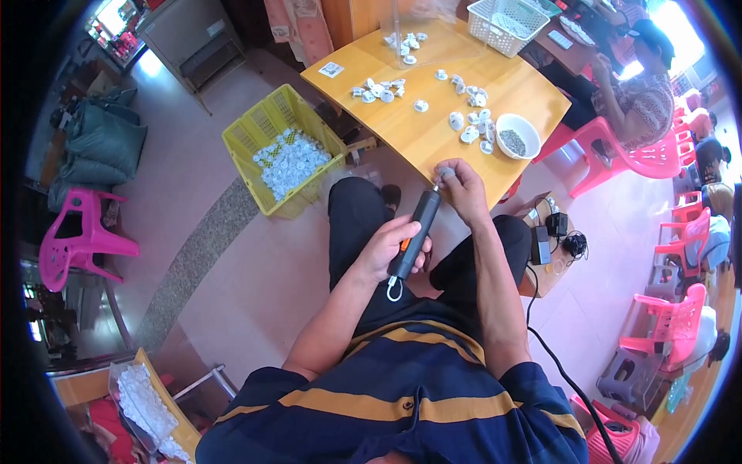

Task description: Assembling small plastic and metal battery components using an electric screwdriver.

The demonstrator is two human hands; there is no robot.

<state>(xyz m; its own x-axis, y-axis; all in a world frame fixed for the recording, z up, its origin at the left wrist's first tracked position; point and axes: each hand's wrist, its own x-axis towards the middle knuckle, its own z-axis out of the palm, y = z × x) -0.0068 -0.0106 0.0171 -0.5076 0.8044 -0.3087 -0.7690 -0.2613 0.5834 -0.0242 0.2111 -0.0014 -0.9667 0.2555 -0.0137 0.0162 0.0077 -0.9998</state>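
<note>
My left hand [384, 249] is wrapped round a black electric screwdriver [424, 218] with an orange switch and a white hanging loop at its back end. The tool slants up and to the right above my lap. At its tip, my right hand [465, 193] pinches a small pale part [444, 173], mostly hidden by the fingers. Both hands are by the near edge of the wooden table [421, 139]. On that table lie several loose white plastic pieces [456, 121] and a white bowl [516, 118] of small metal bits, likely screws.
A yellow crate [241, 164] of white pieces stands on the floor at left. Behind the bowl is a white basket [502, 35]. A box with black adapters [556, 225] and cables sits at right. Pink chairs [81, 236] flank both sides; a seated person [634, 100] is at far right.
</note>
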